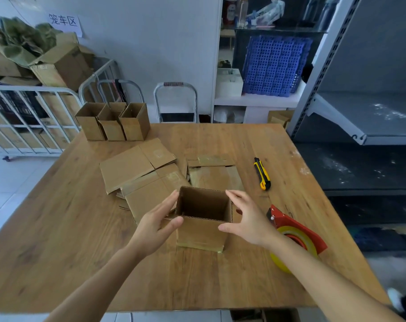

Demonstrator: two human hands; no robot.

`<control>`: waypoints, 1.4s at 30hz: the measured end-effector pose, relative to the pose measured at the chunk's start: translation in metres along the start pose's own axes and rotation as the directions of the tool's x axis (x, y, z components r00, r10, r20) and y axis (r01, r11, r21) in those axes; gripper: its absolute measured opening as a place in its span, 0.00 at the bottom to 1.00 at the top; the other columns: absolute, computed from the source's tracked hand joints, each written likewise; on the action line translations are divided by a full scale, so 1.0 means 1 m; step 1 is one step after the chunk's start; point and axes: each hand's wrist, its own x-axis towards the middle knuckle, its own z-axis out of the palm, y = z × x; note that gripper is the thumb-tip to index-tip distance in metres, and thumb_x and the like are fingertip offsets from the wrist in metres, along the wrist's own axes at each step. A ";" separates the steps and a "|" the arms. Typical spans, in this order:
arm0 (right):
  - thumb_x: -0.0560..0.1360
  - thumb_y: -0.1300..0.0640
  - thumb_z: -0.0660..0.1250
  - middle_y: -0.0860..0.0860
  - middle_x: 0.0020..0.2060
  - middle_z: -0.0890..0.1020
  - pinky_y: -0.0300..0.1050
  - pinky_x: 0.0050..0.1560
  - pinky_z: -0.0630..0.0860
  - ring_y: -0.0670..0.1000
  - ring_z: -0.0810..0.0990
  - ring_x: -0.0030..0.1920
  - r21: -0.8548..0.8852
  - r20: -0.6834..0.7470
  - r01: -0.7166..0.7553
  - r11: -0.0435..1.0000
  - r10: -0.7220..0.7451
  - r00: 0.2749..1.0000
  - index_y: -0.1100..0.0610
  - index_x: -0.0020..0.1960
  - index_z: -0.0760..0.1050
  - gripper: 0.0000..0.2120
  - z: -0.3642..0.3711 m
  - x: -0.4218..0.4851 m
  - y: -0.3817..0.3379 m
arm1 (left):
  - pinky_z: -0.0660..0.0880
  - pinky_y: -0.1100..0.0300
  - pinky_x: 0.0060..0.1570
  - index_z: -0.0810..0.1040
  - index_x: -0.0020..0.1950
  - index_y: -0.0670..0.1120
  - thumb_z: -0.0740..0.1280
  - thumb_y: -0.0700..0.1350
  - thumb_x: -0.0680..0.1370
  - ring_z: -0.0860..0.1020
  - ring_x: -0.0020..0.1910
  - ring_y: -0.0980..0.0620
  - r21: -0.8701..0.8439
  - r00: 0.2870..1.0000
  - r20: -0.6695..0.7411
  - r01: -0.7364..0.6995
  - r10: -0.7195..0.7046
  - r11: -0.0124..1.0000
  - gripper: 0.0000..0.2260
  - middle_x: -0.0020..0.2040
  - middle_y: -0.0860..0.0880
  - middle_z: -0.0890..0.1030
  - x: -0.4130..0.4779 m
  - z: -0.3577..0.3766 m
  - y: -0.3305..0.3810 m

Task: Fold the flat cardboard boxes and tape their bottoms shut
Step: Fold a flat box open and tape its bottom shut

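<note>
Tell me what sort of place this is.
Probably a warehouse packing room: grey metal shelving, a white wire roll cage of brown cartons, and flat cardboard boxes on a wooden worktable.

Behind the wooden table (pixel 81 228) stood a pale wall (pixel 151 31) and a folding chair (pixel 175 101); left of it, a white cage cart (pixel 34 117) on floor tiles (pixel 9 182); right, grey metal shelving (pixel 360 117).

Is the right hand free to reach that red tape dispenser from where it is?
Probably yes. The right hand is open beside the upright box, gripping nothing, and the tape dispenser lies just to its right, with nothing between them.
</note>
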 end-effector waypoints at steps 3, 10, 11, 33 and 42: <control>0.69 0.46 0.76 0.41 0.74 0.59 0.47 0.72 0.66 0.44 0.61 0.72 -0.001 -0.008 0.005 1.000 -0.005 1.000 0.50 0.78 0.55 0.45 0.001 0.002 -0.001 | 0.58 0.75 0.66 0.63 0.74 0.59 0.60 0.63 0.74 0.59 0.71 0.71 -0.090 1.000 -0.003 -0.005 0.005 0.996 0.29 0.72 0.69 0.61 0.004 0.005 0.003; 0.69 0.46 0.76 0.40 0.74 0.58 0.48 0.72 0.65 0.43 0.60 0.72 -0.010 0.009 0.010 1.000 -0.010 1.000 0.50 0.79 0.55 0.46 0.003 0.007 0.002 | 0.63 0.63 0.68 0.62 0.73 0.60 0.71 0.59 0.71 0.66 0.65 0.73 -0.029 0.968 0.236 0.097 -0.087 0.995 0.33 0.69 0.65 0.70 0.018 0.007 0.000; 0.69 0.46 0.76 0.40 0.74 0.58 0.48 0.72 0.65 0.43 0.60 0.72 -0.007 0.009 0.009 1.000 -0.009 1.000 0.49 0.79 0.54 0.46 0.003 0.008 0.002 | 0.63 0.63 0.68 0.61 0.73 0.59 0.72 0.57 0.72 0.66 0.64 0.74 0.018 0.960 0.263 0.092 -0.094 0.996 0.33 0.68 0.66 0.70 0.022 0.004 0.000; 0.76 0.42 0.67 0.40 0.75 0.62 0.35 0.70 0.54 0.40 0.58 0.74 -0.150 -0.023 0.049 0.987 -0.053 0.998 0.49 0.77 0.61 0.33 0.027 -0.002 0.001 | 0.57 0.66 0.65 0.60 0.77 0.52 0.50 0.54 0.74 0.61 0.69 0.62 -0.035 0.952 0.261 0.173 -0.158 0.984 0.30 0.69 0.64 0.63 0.034 0.006 0.005; 0.80 0.44 0.59 0.47 0.67 0.76 0.37 0.68 0.62 0.42 0.66 0.72 -0.045 -0.100 -0.020 0.999 0.015 0.995 0.55 0.64 0.78 0.20 0.032 0.005 0.000 | 0.67 0.78 0.48 0.73 0.69 0.53 0.56 0.67 0.73 0.72 0.55 0.71 -0.094 0.979 0.117 0.176 -0.164 0.980 0.30 0.61 0.62 0.76 0.030 0.007 0.009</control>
